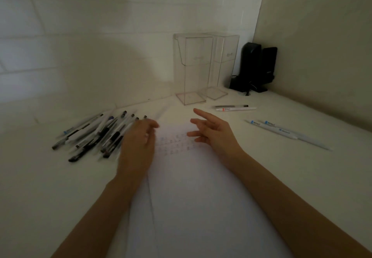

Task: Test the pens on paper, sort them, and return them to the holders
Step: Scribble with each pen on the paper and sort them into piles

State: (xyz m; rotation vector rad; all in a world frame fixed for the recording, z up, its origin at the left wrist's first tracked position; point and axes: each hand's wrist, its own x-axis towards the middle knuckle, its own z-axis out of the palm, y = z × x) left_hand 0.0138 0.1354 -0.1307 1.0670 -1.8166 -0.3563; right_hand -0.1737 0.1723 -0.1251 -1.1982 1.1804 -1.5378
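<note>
Dim white table point(302, 167) in a wall corner: pen heap point(96, 135), likely untested, beside the paper's point(191, 197) left edge, sorted pens point(281, 131) set apart right, clear holders point(193, 70) empty at the far edge; right hand point(217, 135) spread-fingered, empty; left hand point(138, 143) blurred at the heap, grip unclear.

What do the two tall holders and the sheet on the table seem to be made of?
The nearer holder and the farther holder look like clear, glossy hard plastic, perhaps acrylic: the wall shows through them and their edges catch light. The sheet looks like thin, matte white paper: it lies flat, shows a crease and carries faint pen marks.
</note>
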